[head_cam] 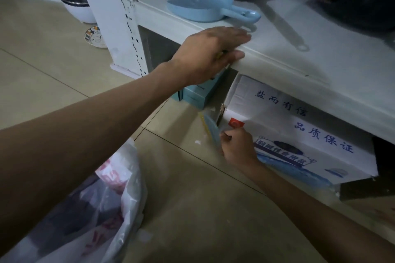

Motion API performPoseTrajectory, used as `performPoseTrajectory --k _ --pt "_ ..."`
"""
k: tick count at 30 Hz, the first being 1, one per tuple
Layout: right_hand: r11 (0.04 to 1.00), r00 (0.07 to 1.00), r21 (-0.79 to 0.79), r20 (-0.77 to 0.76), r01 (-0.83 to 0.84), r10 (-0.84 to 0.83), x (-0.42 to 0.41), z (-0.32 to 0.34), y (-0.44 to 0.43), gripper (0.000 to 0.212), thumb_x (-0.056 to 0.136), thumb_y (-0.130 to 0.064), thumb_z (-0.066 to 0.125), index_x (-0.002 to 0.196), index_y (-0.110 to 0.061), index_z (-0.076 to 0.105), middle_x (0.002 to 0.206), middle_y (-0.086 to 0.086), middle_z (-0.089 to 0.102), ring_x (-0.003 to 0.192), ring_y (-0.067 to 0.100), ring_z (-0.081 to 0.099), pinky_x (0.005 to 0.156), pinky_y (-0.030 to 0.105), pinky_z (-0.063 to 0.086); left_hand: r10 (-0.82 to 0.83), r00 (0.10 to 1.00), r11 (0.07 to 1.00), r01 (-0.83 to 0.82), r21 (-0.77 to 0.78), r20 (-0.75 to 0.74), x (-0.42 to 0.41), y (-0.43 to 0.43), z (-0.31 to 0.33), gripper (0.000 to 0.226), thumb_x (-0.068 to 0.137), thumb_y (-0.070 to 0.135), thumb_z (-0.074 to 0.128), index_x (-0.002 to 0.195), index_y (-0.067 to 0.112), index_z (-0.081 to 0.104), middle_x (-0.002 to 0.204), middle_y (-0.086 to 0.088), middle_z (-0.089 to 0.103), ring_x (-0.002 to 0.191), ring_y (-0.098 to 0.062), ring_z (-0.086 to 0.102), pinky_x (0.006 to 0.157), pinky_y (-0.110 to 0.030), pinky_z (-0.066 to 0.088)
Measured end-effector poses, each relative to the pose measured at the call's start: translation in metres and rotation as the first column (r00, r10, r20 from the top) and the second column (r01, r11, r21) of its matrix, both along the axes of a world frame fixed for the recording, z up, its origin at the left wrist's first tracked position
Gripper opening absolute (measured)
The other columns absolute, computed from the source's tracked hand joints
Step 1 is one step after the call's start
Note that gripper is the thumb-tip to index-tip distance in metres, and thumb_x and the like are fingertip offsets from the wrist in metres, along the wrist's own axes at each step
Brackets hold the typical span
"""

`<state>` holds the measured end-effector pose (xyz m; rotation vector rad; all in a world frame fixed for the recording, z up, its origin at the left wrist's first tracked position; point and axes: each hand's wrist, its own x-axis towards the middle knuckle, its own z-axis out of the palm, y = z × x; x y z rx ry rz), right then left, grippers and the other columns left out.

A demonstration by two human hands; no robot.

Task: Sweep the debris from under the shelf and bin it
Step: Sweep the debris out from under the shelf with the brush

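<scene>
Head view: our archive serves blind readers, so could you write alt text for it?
A person's right hand pinches a flat blue item beside a white box under a shelf, while the left hand rests flat on the shelf's edge. A plastic bag lies on the tiled floor nearby.

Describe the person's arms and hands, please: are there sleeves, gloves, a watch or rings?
Both forearms are bare as far as the picture shows; no sleeve enters the view. The left hand and the right hand wear no gloves. No watch, bracelet or ring shows on either wrist or hand.
</scene>
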<state>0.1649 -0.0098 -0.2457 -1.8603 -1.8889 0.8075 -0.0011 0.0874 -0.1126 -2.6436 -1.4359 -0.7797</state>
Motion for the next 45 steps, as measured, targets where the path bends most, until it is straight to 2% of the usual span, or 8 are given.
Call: performPoseTrajectory --k 6,11,15,30,34,38,42,45 --pt "0.968 0.968 0.104 0.132 -0.228 0.214 -0.016 -0.004 -0.004 0.029 0.093 -0.013 0.055 0.066 -0.004 0.06 0.069 0.006 0.049 0.067 0.015 0.046 0.061 0.021 0.029 -0.001 0.998 0.996 -0.005 0.094 0.064 0.002 0.005 -0.013 0.047 0.101 0.048 0.038 0.141 0.027 0.051 0.145 0.01 0.051 0.137 -0.009 0.043 0.112 -0.025 0.035" --pt "0.902 0.832 0.013 0.393 -0.432 0.392 -0.045 -0.002 0.006 0.024 0.098 -0.019 0.048 0.115 -0.004 0.059 0.114 0.009 0.055 0.095 0.012 0.054 0.076 0.016 0.037 -0.004 0.997 0.992 -0.006 0.127 0.077 0.002 0.008 -0.017 0.049 0.101 0.048 0.036 0.143 0.026 0.05 0.146 0.01 0.05 0.137 -0.008 0.044 0.111 -0.022 0.032" --pt "0.893 0.711 -0.017 0.598 -0.45 0.37 -0.069 0.008 0.028 0.035 0.093 -0.022 0.059 0.123 -0.004 0.053 0.122 0.013 0.051 0.105 0.02 0.055 0.09 0.026 0.046 -0.007 0.992 0.99 -0.01 0.14 0.122 0.004 0.009 -0.021 0.05 0.1 0.05 0.036 0.141 0.027 0.051 0.143 0.012 0.052 0.135 -0.008 0.046 0.11 -0.025 0.038" --pt "0.998 0.941 -0.007 0.331 -0.065 0.064 -0.074 0.034 0.118 0.036 0.088 -0.006 0.061 0.122 -0.003 0.051 0.123 0.017 0.057 0.108 0.031 0.06 0.079 0.033 0.051 0.063 0.998 0.997 -0.064 0.036 0.032 0.0 0.025 -0.011 0.068 0.085 0.08 0.024 0.136 0.044 0.051 0.117 0.007 0.071 0.107 -0.011 0.066 0.092 -0.032 0.05" --pt "0.995 0.924 -0.043 0.37 -0.085 0.095 -0.075 0.048 0.133 0.012 0.091 -0.01 0.058 0.095 -0.001 0.052 0.094 0.012 0.06 0.059 0.014 0.061 0.033 0.016 0.041 0.002 0.993 1.0 -0.005 0.027 0.119 -0.001 0.02 -0.012 0.053 0.093 0.062 0.041 0.138 0.036 0.052 0.139 0.015 0.056 0.126 -0.003 0.053 0.106 -0.017 0.039" --pt "0.983 0.85 -0.103 0.494 -0.154 0.185 -0.073 0.063 0.137 0.029 0.094 -0.017 0.046 0.068 -0.009 0.039 0.065 0.004 0.053 0.064 0.016 0.058 0.051 0.02 0.044 -0.023 0.987 0.998 0.013 0.065 0.159 0.001 0.022 -0.015 0.053 0.094 0.061 0.04 0.139 0.036 0.051 0.142 0.016 0.053 0.13 -0.002 0.049 0.107 -0.017 0.038" --pt "0.988 0.883 -0.118 0.446 -0.103 0.145 -0.073 0.05 0.139 0.016 0.094 -0.009 0.051 0.106 0.002 0.051 0.099 0.013 0.056 0.052 0.011 0.047 0.023 0.01 0.028 0.009 0.991 0.999 -0.014 0.037 0.131 0.004 0.024 -0.013 0.069 0.084 0.081 0.026 0.135 0.043 0.053 0.125 0.01 0.067 0.119 -0.011 0.061 0.099 -0.032 0.047" --pt "0.993 0.933 -0.108 0.35 -0.047 0.082 -0.073 0.036 0.144 0.049 0.094 -0.004 0.053 0.139 -0.005 0.034 0.126 0.018 0.056 0.058 0.011 0.057 0.024 0.009 0.033 0.022 0.99 0.999 -0.026 0.024 0.137 0.001 0.018 -0.006 0.063 0.086 0.076 0.034 0.134 0.041 0.055 0.131 0.019 0.061 0.119 -0.005 0.06 0.1 -0.027 0.047"
